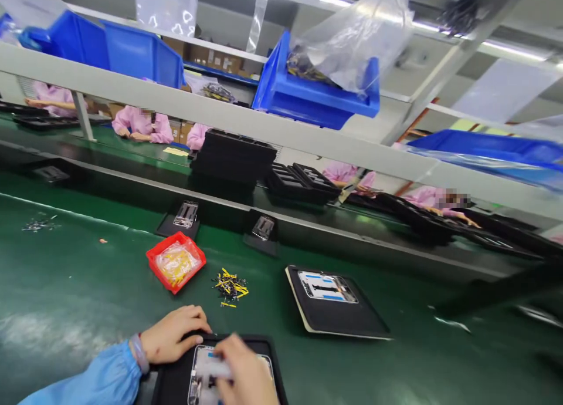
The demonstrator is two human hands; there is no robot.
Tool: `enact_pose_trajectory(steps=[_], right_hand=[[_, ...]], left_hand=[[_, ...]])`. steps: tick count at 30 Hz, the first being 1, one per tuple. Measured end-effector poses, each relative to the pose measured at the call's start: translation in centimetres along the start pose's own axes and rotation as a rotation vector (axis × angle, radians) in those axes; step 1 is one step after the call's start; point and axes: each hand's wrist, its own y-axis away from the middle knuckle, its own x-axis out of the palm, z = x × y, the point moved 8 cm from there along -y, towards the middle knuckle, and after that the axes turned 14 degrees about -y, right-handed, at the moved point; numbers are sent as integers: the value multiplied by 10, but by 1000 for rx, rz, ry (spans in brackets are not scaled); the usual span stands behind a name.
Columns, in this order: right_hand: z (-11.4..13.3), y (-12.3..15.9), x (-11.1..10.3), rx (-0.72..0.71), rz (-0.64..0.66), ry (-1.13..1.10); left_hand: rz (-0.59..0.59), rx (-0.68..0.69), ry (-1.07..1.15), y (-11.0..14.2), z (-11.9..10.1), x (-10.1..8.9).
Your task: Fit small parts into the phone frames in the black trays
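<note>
- Blue sleeve at the lower edge: our left hand lies loosely curled, its fingers at the rim of the black tray, pinching nothing we can see.
- Our right hand is blurred over the phone housing, which sits in that tray; whether it pinches the whitish piece we cannot tell.
- A slip of those fingers could scratch the housing's thin edge.
- A careless sweep of a sleeve could scatter the yellow-and-black parts lying loose beside the red bin.
</note>
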Motion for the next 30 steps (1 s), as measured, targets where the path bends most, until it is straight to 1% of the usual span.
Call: enact_pose_trajectory(steps=[2, 4, 5, 6, 8, 11, 13, 16, 18, 20, 22, 24, 27, 30], right_hand=[[-29, -22, -34, 215, -42, 19], [-45, -43, -55, 302, -37, 45], [-49, -51, -59, 310, -23, 52], [-51, -58, -60, 309, -6, 54], [-53, -66, -54, 295, 23, 53], [-55, -69, -44, 280, 44, 50], [-55, -68, -42, 265, 51, 53], [-53, -65, -46, 217, 29, 30], [-50, -65, -53, 173, -17, -64], [-44, -69, -59, 121, -53, -242], [-39, -77, -64, 75, -76, -428], [-36, -87, -69, 50, -107, -546], [-36, -99, -73, 55, -138, -593], [-34, -105, -75, 50, -148, -587]], left_hand=[[-31, 0, -51, -2, 1, -1], [-80, -15, -112, -4, 4, -3], [-107, -27, -138, -4, 5, -5], [-131, -38, -160, -5, 7, -6], [-172, -59, -197, -5, 10, -9], [-211, -66, -217, -4, 12, -13], [-244, -64, -201, -2, 10, -16], [-333, -86, -185, 0, 6, -25], [-370, -108, -196, -3, 0, -33], [-352, -129, -224, -12, -6, -40], [-304, -159, -267, -25, -11, -47], [-263, -210, -312, -41, -11, -55], [-238, -293, -352, -60, -4, -62], [-245, -304, -368, -69, 2, -62]])
